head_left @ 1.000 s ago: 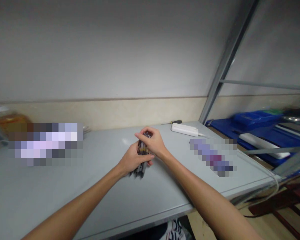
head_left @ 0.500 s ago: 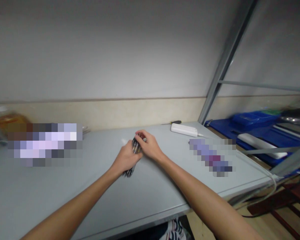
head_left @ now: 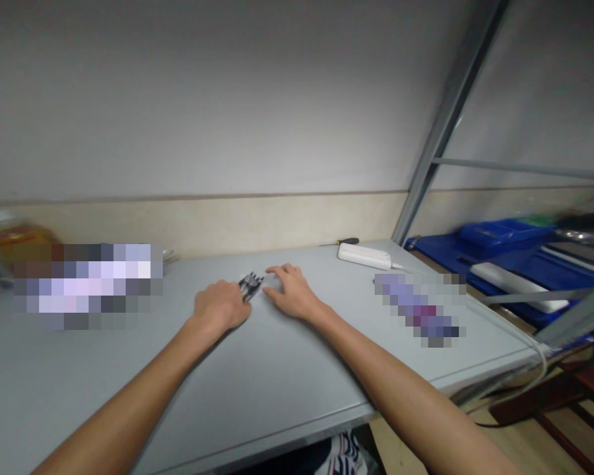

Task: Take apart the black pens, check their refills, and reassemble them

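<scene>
A bundle of pens (head_left: pixel 250 285), dark and clear-barrelled, pokes out of my left hand (head_left: pixel 222 305), whose fingers are wrapped round it just above the grey tabletop (head_left: pixel 257 382). The rest of the bundle is hidden by that hand. To the right of the pen ends is my right hand (head_left: pixel 292 290), its thumb and fingers apart with nothing between them. A small gap separates its fingertips from the pens.
By the wall lie a screwdriver (head_left: pixel 348 242) and a white power strip (head_left: pixel 364 256) with a cable. Blurred-out patches cover items at the left and right of the table. A metal post (head_left: pixel 450 125) rises at the right, beside a blue surface (head_left: pixel 435 254).
My left hand has moved left with the pens, which now tilt and stick out towards the right. My right hand has let go of them and opened.
</scene>
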Demonstrator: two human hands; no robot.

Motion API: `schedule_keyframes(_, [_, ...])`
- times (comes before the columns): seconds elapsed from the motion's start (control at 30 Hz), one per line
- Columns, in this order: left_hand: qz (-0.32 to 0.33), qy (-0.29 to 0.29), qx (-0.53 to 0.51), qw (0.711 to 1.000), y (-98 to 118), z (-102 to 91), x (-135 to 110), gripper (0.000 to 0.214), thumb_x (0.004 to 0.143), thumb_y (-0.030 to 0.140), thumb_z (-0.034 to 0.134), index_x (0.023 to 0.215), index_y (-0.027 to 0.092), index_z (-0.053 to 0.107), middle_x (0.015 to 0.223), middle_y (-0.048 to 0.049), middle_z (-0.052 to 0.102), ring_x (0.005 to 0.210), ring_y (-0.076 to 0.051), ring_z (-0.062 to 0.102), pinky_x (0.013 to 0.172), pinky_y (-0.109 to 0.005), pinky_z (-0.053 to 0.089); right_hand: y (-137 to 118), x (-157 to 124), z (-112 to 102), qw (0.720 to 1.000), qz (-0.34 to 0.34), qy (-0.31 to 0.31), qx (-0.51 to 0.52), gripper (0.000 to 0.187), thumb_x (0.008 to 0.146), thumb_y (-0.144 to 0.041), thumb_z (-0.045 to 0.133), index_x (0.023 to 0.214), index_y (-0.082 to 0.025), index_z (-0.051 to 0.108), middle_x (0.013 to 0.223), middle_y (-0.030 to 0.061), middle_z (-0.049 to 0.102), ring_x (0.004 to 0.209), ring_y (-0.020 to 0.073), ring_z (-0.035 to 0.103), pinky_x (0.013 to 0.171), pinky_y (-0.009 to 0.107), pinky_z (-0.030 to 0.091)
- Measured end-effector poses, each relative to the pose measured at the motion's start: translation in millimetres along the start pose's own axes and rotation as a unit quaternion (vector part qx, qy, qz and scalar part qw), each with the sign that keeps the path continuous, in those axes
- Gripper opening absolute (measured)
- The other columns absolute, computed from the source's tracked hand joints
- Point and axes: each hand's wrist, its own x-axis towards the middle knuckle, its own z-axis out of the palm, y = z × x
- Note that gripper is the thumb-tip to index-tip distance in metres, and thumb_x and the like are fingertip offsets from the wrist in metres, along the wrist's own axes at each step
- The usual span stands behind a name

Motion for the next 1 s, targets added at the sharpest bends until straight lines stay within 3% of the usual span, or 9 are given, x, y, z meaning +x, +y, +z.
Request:
schedule_keyframes(0.17, [-0.042, -0.014, -0.010, 0.999, -15.3, -0.4, 9.4, 0.035, 0.056, 0.037, 0.058, 0.081, 0.017, 0.071, 0.088, -0.0197, 0.069, 0.085, -0.035, 0.063, 0.068, -0.038, 0.046, -2.1, -2.7, -0.6, 0.999, 0.004, -0.043, -0.018, 0.044, 0.080, -0.037, 0.054, 0.122, -0.024, 0.046, 0.113, 0.0110, 0.047, 0.105, 0.0251, 0.040, 0.086, 0.042, 0.033])
schedule_keyframes(0.33, [-0.037, -0.021, -0.002, 0.999, -37.7, -4.3, 18.5, 0.036, 0.048, 0.038, 0.063, 0.078, 0.018, 0.070, 0.087, -0.0187, 0.069, 0.083, -0.036, 0.063, 0.068, -0.039, 0.046, -5.0, -5.0, -2.0, 0.998, -0.001, -0.062, -0.032, 0.044, 0.079, -0.037, 0.054, 0.121, -0.024, 0.047, 0.113, 0.0106, 0.046, 0.104, 0.0257, 0.039, 0.086, 0.042, 0.033])
schedule_keyframes(0.47, [-0.035, -0.040, 0.013, 0.998, -43.4, -10.4, 19.7, 0.042, 0.046, 0.045, 0.066, 0.079, 0.020, 0.070, 0.090, -0.0174, 0.069, 0.085, -0.036, 0.062, 0.068, -0.039, 0.046, -7.6, -7.0, -3.3, 0.997, -0.005, -0.067, -0.050, 0.045, 0.079, -0.036, 0.054, 0.121, -0.023, 0.047, 0.113, 0.0116, 0.046, 0.104, 0.0263, 0.038, 0.084, 0.043, 0.033])
schedule_keyframes(0.73, [-0.004, -0.081, 0.040, 0.996, -31.0, -18.4, 10.1, 0.069, 0.047, 0.068, 0.060, 0.093, 0.016, 0.068, 0.102, -0.0221, 0.065, 0.093, -0.037, 0.061, 0.071, -0.039, 0.046, -18.6, -10.5, -5.6, 0.992, -0.085, -0.020, -0.092, 0.046, 0.080, -0.033, 0.052, 0.124, -0.023, 0.044, 0.119, 0.0113, 0.045, 0.106, 0.0261, 0.036, 0.084, 0.042, 0.032])
schedule_keyframes(0.87, [0.026, -0.101, 0.050, 0.993, -32.9, -16.0, 10.4, 0.083, 0.048, 0.071, 0.057, 0.108, 0.014, 0.061, 0.114, -0.0227, 0.059, 0.099, -0.037, 0.058, 0.076, -0.038, 0.045, -21.1, -11.9, -2.4, 0.982, -0.152, -0.056, -0.092, 0.047, 0.080, -0.031, 0.054, 0.125, -0.022, 0.044, 0.116, 0.0103, 0.050, 0.106, 0.0251, 0.038, 0.083, 0.039, 0.034])
schedule_keyframes(1.0, [0.070, -0.122, 0.071, 0.987, -40.1, -13.8, 15.4, 0.095, 0.048, 0.066, 0.060, 0.124, 0.012, 0.047, 0.122, -0.0230, 0.053, 0.104, -0.034, 0.056, 0.081, -0.037, 0.045, -22.9, -11.0, -0.3, 0.974, -0.171, -0.103, -0.111, 0.027, 0.083, -0.028, 0.052, 0.108, -0.021, 0.056, 0.104, 0.0082, 0.057, 0.098, 0.0223, 0.044, 0.078, 0.035, 0.036])
